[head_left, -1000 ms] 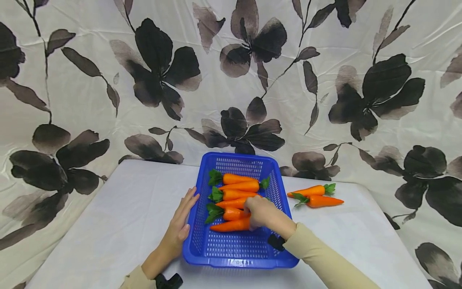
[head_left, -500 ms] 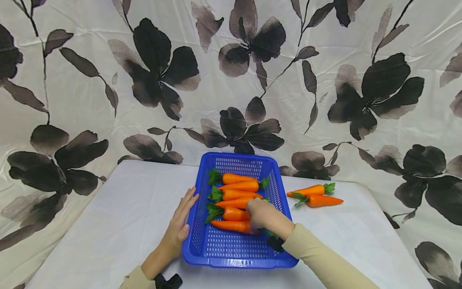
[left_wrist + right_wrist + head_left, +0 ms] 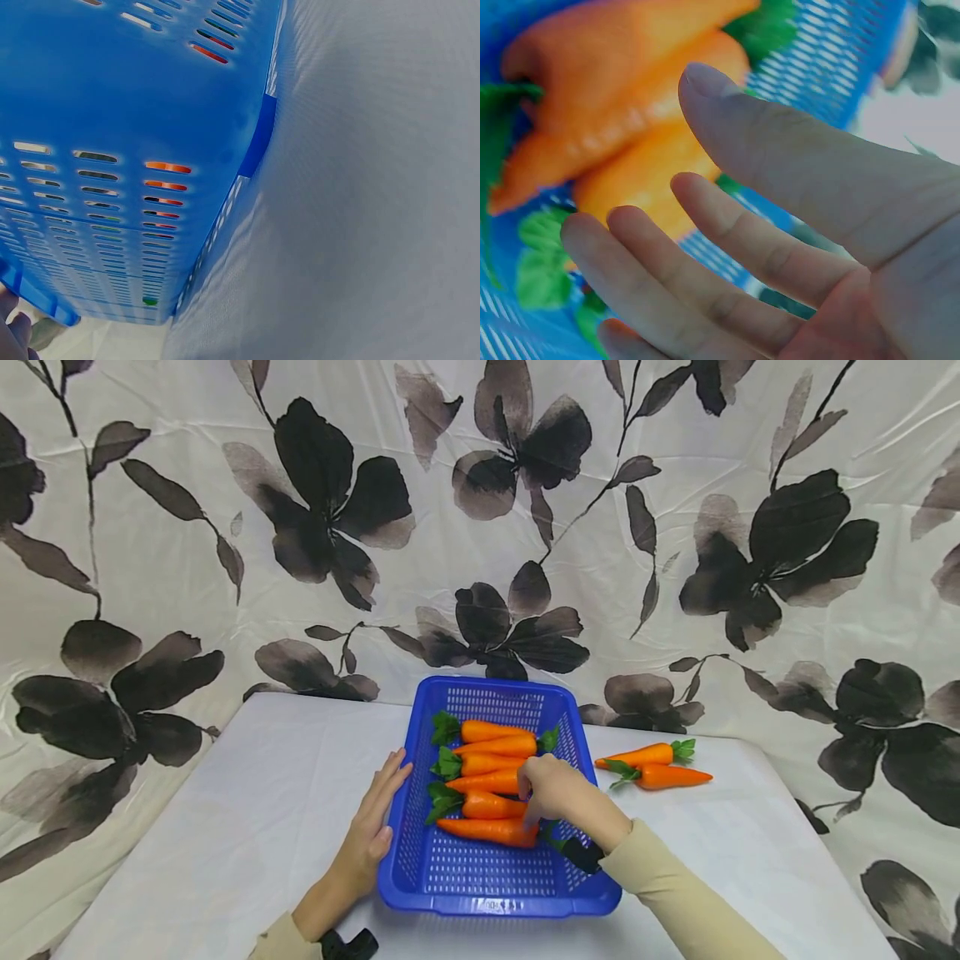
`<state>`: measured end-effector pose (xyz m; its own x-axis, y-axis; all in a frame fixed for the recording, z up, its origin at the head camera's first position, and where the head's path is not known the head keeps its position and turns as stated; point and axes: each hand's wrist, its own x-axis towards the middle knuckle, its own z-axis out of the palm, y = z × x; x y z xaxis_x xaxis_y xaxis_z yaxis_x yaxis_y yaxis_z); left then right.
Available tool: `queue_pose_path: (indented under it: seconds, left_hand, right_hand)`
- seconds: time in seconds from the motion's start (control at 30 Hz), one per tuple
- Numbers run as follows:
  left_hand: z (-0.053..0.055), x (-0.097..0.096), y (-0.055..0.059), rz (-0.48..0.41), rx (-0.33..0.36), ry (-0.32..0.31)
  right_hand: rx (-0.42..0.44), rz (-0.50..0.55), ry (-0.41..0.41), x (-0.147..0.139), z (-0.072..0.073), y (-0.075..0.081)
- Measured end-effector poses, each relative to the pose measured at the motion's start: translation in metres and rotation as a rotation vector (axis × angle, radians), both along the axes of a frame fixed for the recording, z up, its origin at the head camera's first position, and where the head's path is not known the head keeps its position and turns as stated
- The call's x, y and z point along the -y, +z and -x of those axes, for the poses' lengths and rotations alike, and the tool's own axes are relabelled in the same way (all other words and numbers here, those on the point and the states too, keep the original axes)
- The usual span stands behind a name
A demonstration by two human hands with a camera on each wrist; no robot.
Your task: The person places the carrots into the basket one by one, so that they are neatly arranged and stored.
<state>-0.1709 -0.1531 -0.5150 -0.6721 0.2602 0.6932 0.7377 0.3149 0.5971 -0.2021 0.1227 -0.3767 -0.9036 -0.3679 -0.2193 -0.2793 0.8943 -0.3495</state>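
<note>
My left hand (image 3: 367, 835) rests along the left side of the blue plastic basket (image 3: 498, 906), fingers straight against its rim. Inside the basket, several orange carrots with green leafy tops lie in a row, their tops alternating sides. My right hand (image 3: 562, 797) is over the right ends of the nearest ones, just above the front carrot (image 3: 487, 832). In the right wrist view its thumb (image 3: 765, 139) and fingers are spread and relaxed, holding nothing, with carrots (image 3: 630, 82) beyond them. The left wrist view shows the basket's slotted outer wall (image 3: 135, 112) and a few fingertips at lower left.
Two more carrots lie on the white table to the right of the basket, a rear one (image 3: 637, 757) and a front one (image 3: 675, 777). Behind the white-covered table (image 3: 247, 793) hangs a cloth (image 3: 645, 568) with dark flower prints.
My right hand has let go of the front carrot and drawn back slightly to the right. That carrot has shifted a little rightward and its thick end now shows. The left hand has stayed in place.
</note>
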Motion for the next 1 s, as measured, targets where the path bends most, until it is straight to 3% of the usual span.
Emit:
queue_pose_path:
  seconds: [0.27, 0.43, 0.8, 1.0]
  left_hand:
    - [0.0, 0.0, 0.0, 0.007, 0.002, 0.006]
    - [-0.001, 0.0, 0.0, 0.011, 0.01, 0.01]
    - [-0.001, -0.003, 0.003, 0.01, 0.013, 0.011]
    - [-0.001, -0.001, 0.003, 0.013, 0.008, 0.018]
  right_hand:
    - [-0.045, 0.188, -0.052, -0.031, -0.003, 0.033]
    - [-0.105, 0.358, -0.064, -0.06, -0.007, 0.039]
    - [-0.194, 0.662, -0.275, -0.125, -0.028, 0.031]
    - [-0.367, 0.734, -0.356, -0.154, -0.032, 0.012]
